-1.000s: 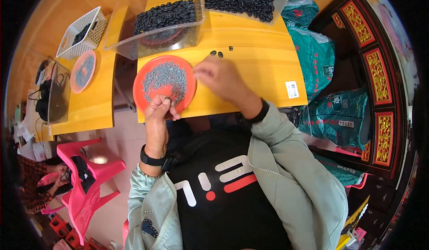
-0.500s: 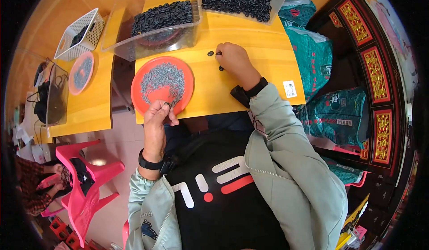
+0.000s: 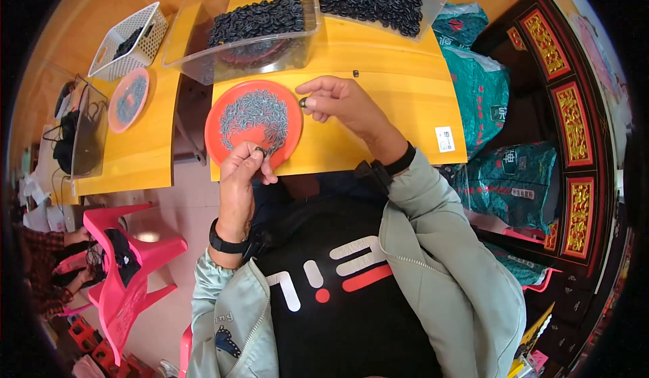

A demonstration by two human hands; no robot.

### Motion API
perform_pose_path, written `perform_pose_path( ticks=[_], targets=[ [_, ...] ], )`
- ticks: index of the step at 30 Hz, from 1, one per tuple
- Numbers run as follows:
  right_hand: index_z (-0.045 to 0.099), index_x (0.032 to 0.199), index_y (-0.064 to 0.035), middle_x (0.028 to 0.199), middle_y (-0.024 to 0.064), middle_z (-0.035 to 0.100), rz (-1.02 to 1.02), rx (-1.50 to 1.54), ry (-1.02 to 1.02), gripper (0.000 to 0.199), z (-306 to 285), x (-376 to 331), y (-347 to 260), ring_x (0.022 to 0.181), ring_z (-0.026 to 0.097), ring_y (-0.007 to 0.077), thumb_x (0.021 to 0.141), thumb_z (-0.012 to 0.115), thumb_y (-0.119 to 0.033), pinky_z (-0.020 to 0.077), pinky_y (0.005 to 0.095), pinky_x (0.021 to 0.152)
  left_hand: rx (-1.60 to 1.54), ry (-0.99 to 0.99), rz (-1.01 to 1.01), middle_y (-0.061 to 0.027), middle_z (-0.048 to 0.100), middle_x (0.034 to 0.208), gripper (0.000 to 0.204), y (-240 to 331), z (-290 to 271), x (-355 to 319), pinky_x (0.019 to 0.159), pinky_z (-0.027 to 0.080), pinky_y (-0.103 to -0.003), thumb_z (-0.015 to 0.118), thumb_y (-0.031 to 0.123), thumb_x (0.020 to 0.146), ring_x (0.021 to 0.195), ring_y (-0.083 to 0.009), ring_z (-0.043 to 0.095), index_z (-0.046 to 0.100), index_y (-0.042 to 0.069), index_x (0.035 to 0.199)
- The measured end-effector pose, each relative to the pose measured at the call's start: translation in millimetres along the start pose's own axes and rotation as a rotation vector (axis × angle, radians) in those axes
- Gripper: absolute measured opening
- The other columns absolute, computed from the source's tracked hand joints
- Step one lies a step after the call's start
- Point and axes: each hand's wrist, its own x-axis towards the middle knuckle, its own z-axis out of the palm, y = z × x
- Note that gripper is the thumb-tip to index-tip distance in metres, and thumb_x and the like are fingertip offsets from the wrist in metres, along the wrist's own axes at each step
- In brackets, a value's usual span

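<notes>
Yellow wooden bench (image 3: 378, 101): left hand (image 3: 245, 170) pinches a small grey piece (image 3: 259, 151) at the edge of a round orange plastic plate (image 3: 223, 145) of grey pieces; right hand (image 3: 334, 99) grips a small black ring (image 3: 303, 102) just beside it.

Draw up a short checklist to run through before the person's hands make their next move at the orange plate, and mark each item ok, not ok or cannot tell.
1. Right hand has a small black ring pinched in its fingertips: ok.
2. Left hand grips a small dark piece at the near rim of the orange plate: ok.
3. Plate lies wholly on the yellow table: ok.
4. Plate holds a supply of small grey pieces: ok.
5. Ring and piece are lined up with each other: not ok, the hands are apart.
6. Ring is undamaged: cannot tell, too small.
</notes>
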Motion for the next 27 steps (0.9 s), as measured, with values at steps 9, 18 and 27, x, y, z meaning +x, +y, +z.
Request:
perform_pose_path(
  ticks=[9, 18, 27],
  targets=[
    [0.063, 0.106, 0.0000, 0.081, -0.0011, 0.059, -0.040, 0.037, -0.176, 0.024, 47.7, -14.8, 4.1, 0.072, 0.054, 0.0044, 0.083, 0.061, -0.006, 0.0448, 0.0203, 0.064, -0.072, -0.037, 0.007, -0.0041, 0.055, 0.068, 0.016, 6.5, 2.1, -2.9, 0.057, 0.040, -0.023, 0.046, 0.018, 0.091, 0.059, -0.0126, 0.055, 0.052, 0.004, 0.086],
    [0.063, 0.107, -0.0007, 0.079, -0.0029, 0.054, -0.060, -0.043, -0.162, 0.026, 51.7, -15.7, 8.4, 0.074, 0.051, 0.0050, 0.082, 0.061, -0.006, 0.0433, 0.0194, 0.067, -0.098, -0.024, 0.031, -0.0043, 0.055, 0.069, 0.017, 1.8, -3.4, -4.2, 0.057, 0.041, -0.023, 0.047, 0.020, 0.091, 0.059, -0.0128, 0.055, 0.052, 0.004, 0.086],
    [0.061, 0.107, 0.0023, 0.091, 0.0050, 0.064, -0.070, 0.080, -0.182, 0.025, 53.9, -16.3, 9.1, 0.087, 0.059, 0.0094, 0.083, 0.059, -0.002, 0.0479, 0.0236, 0.077, -0.079, -0.025, 0.018, -0.0039, 0.055, 0.070, 0.017, 1.9, -1.3, -4.3, 0.058, 0.041, -0.023, 0.046, 0.019, 0.091, 0.060, -0.0120, 0.054, 0.051, 0.004, 0.085]
  ],
)
